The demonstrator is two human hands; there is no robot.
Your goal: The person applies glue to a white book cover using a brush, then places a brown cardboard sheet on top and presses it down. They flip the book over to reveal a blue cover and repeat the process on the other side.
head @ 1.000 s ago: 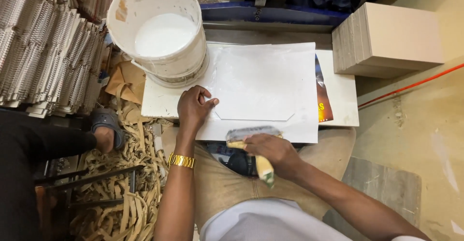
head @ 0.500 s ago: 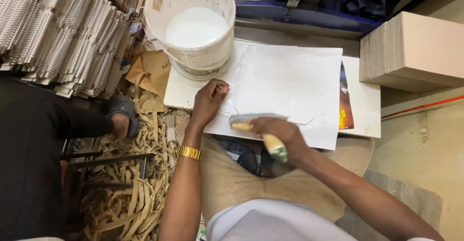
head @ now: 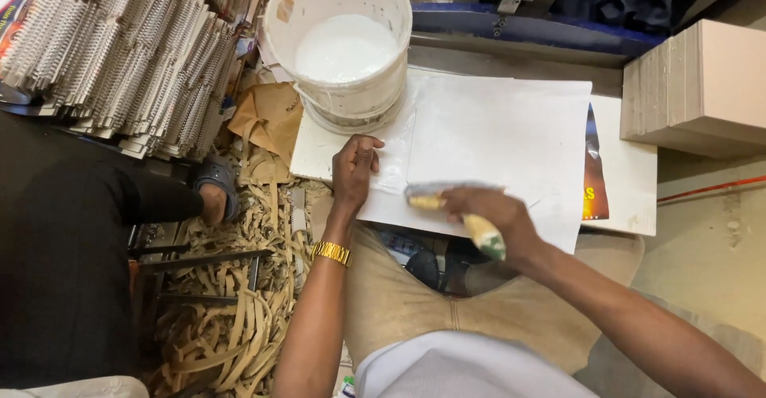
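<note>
White sheet (head: 495, 127): right fingers (head: 467, 202) grip brush (head: 455, 199); left fingers (head: 363, 155) press flat.

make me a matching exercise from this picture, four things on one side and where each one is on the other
Things:
1. bucket
2. brush
3. left hand
4. stack of boards

Places:
a. far right of the white sheet
b. gripped in the right hand
c. top left, holding white liquid
d. pressed flat on the sheet's left edge

Pairs: 1-c, 2-b, 3-d, 4-a
</note>
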